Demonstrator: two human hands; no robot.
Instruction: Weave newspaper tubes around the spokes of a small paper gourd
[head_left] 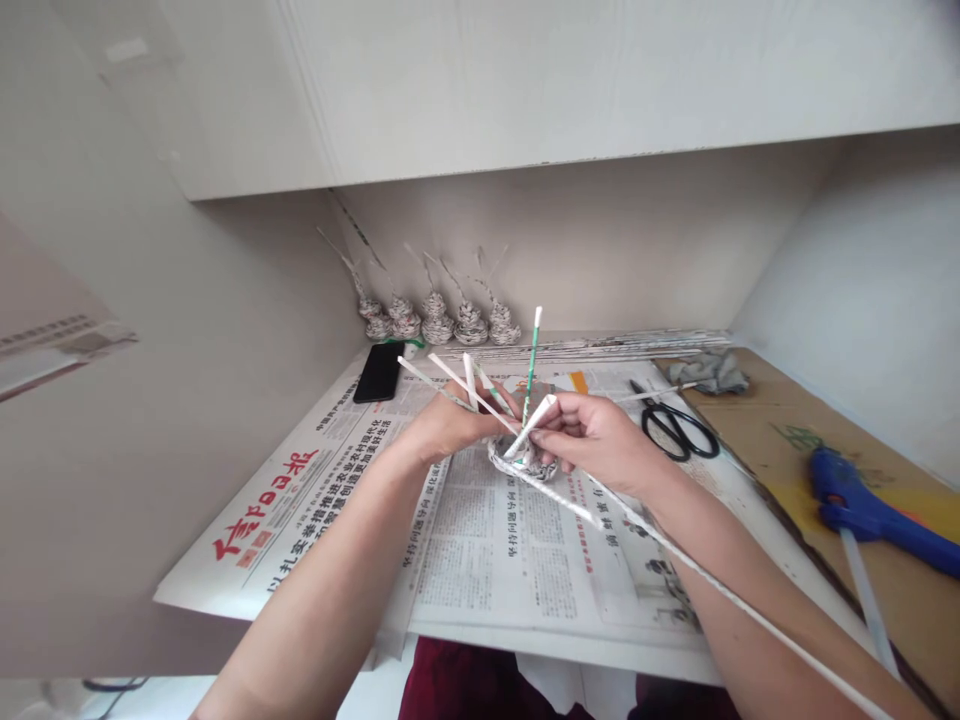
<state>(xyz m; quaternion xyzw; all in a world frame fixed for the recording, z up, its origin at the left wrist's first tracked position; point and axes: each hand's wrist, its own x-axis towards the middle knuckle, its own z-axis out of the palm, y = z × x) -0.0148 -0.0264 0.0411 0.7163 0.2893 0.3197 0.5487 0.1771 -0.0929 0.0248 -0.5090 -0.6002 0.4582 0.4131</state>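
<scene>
A small piece woven from rolled paper strips is held between my two hands above the newspaper. Several paper sticks fan upward and outward from it, one of them green with a white tip. My left hand closes around its left side, with sticks rising past the fingers. My right hand pinches a folded white paper strip at its right side. One long paper strand trails from the piece under my right forearm toward the lower right. The fingertips of my left hand are partly hidden behind the sticks.
Newspaper sheets cover the table. Several gourd-shaped woven pieces stand at the back wall, beside a black phone. Long paper sticks lie behind. Black scissors, a grey cloth and a blue glue gun are on the right.
</scene>
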